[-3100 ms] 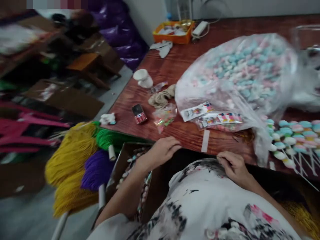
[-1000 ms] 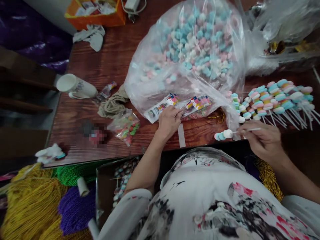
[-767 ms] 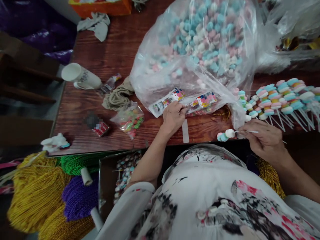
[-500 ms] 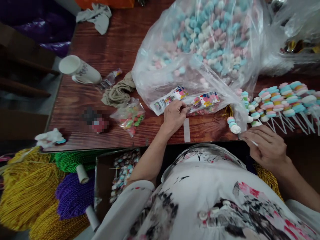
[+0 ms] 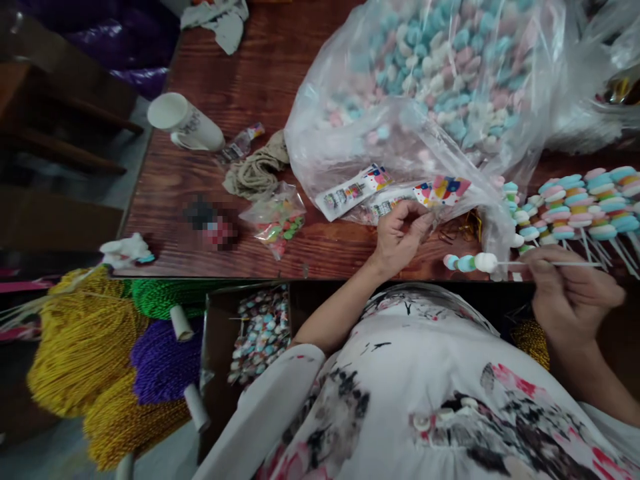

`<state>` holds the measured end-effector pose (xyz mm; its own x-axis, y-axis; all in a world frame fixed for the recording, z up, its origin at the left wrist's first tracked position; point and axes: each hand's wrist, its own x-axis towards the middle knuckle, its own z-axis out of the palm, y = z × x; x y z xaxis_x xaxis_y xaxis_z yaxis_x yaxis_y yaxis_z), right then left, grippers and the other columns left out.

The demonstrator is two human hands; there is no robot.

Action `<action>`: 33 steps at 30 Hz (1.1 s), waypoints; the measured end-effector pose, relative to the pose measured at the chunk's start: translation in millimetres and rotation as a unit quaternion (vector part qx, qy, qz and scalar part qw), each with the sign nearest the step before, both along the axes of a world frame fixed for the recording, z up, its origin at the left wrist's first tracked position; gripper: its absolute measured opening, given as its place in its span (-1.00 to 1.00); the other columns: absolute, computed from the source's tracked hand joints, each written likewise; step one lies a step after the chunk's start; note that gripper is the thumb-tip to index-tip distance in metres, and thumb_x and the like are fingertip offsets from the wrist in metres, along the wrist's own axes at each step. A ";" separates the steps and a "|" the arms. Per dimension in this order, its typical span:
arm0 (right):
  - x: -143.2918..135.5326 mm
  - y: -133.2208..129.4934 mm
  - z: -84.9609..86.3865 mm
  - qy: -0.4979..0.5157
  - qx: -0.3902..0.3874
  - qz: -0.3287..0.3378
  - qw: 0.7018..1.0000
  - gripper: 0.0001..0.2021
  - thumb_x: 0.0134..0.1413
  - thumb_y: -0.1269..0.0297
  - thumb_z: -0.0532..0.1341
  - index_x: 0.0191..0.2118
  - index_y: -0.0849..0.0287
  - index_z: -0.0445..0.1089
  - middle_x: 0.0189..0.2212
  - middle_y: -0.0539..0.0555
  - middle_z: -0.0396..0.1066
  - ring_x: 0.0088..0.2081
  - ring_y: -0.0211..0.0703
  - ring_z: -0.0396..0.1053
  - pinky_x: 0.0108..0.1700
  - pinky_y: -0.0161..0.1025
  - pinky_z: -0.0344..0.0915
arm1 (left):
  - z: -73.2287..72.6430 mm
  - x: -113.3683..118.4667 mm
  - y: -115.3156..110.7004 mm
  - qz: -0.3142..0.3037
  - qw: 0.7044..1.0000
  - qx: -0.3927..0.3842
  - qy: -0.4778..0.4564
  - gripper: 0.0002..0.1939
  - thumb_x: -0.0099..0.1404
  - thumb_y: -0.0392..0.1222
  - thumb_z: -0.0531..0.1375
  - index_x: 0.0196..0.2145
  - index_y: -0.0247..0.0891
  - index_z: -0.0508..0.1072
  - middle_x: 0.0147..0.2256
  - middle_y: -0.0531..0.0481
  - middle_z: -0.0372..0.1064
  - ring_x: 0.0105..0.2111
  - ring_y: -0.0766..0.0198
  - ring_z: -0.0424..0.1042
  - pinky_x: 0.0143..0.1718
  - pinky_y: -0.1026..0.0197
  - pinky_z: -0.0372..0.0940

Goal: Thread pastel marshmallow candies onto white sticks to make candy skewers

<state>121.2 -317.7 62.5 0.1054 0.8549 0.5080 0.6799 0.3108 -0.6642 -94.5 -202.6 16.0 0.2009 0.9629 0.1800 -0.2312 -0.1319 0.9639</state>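
Note:
My right hand is closed around the white stick of a marshmallow skewer. The skewer lies level just over the table's front edge, its blue, pink and white pieces pointing left. My left hand pinches the end of a clear printed plastic bag, with thumb and fingers together. Colourful patches show on the bag beyond the fingertips. Just left of it lies a white printed packet. Several finished marshmallow skewers rest in a row at the right, sticks toward me.
A large clear bag of marshmallows fills the back of the table. To the left are a white mug, a beige cloth and a small bag of gummies. Below the edge stand a box of wrapped sweets and yellow cord bundles.
My left hand has moved right and now lifts the end of a printed bag. My right hand has swung the skewer from tilted to level. The whole view has shifted slightly.

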 end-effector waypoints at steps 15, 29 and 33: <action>1.4 6.3 -0.6 -0.182 0.075 0.074 0.978 -0.77 0.22 0.51 0.21 -0.11 0.01 0.44 -0.39 0.05 0.52 -0.34 -0.03 0.47 -0.20 -0.05 0.45 | -18.3 6.5 -18.7 -0.038 0.992 -0.120 -0.004 -0.55 0.10 0.20 0.40 -0.46 -0.24 0.40 -0.51 0.13 0.26 -0.50 0.43 0.18 -0.42 0.29 0.16; 0.0 8.4 -13.2 -0.082 0.062 0.079 0.992 -0.82 0.25 0.47 0.19 -0.18 0.02 0.45 -0.40 0.04 0.53 -0.35 -0.04 0.48 -0.24 -0.04 0.45 | -24.4 0.2 -25.1 -0.117 0.971 -0.206 -0.006 -0.49 0.08 0.22 0.40 -0.42 -0.24 0.30 -0.50 0.15 0.27 -0.51 0.45 0.28 -0.44 0.34 0.25; -3.2 11.1 -12.4 -0.081 0.062 0.104 0.989 -0.79 0.24 0.51 0.18 -0.16 0.03 0.43 -0.40 0.04 0.51 -0.35 -0.07 0.47 -0.25 -0.08 0.43 | -26.6 1.0 -28.6 -0.146 0.951 -0.272 -0.027 -0.44 0.02 0.22 0.43 -0.39 -0.24 0.25 -0.45 0.14 0.34 -0.45 0.38 0.44 -0.37 0.29 0.37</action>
